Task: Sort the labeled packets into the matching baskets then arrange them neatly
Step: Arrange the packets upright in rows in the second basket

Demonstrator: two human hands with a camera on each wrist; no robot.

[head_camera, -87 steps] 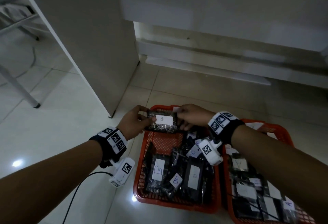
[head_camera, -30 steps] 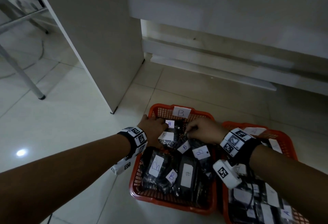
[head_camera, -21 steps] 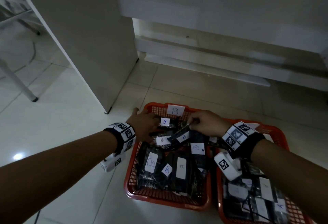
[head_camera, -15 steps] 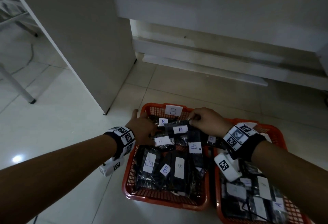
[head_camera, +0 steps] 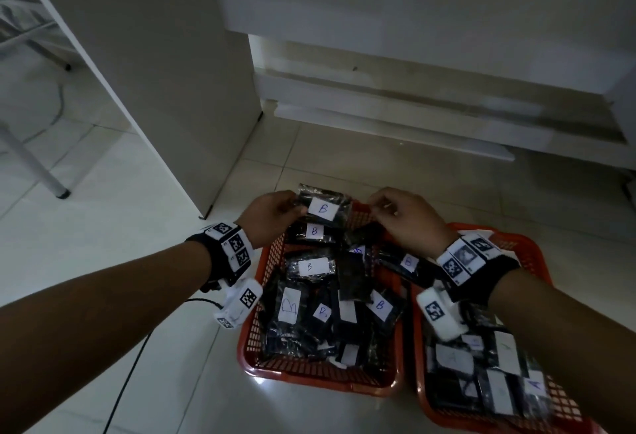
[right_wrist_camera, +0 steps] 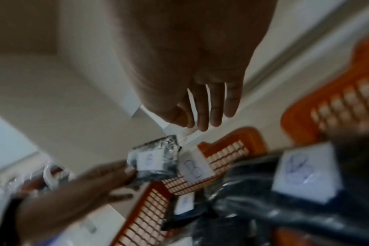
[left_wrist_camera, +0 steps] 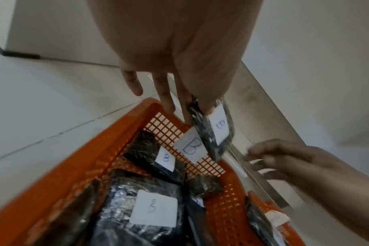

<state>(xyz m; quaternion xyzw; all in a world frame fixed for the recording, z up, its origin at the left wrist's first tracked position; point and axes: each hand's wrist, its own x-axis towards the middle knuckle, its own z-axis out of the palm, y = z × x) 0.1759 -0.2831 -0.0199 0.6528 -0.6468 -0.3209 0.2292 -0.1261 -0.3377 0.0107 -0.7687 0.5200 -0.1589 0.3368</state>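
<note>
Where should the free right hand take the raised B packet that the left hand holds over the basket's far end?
Probably its right short edge, coming from the right. The packet is flat, label up, and the left hand already pinches its left edge; the right hand sits just beside the free edge, above the B basket.

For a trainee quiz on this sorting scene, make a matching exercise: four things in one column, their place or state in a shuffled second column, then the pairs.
Things:
1. left hand
2. right hand
3. left basket
4. right basket

States:
a. grips a B packet at its far end
b. nothing plainly gripped
c. filled with B-labelled packets
d. partly under the right forearm

Pairs: 1-a, 2-b, 3-c, 4-d
</note>
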